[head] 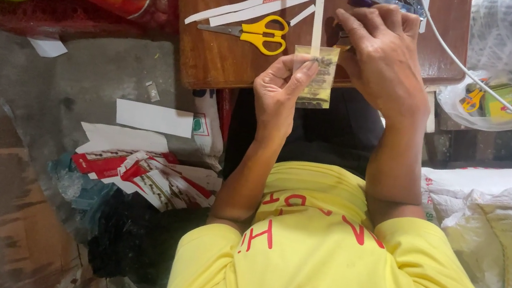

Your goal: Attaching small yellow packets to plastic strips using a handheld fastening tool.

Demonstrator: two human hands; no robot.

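Left hand [280,89] pinching small clear packet [319,75] just above wooden table [215,55] edge; right hand [380,51] closing fingers on packet's top and white strip [319,10]. Yellow scissors [256,32] lying left of hands; paper scraps [144,160] littering concrete floor [4,90] below-left.

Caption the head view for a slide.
Left hand and right hand hold a small clear packet beside yellow scissors on a wooden board.

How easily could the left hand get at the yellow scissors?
Probably yes: the yellow scissors lie uncovered on the wooden table beside the left hand, though it is pinching a small packet.
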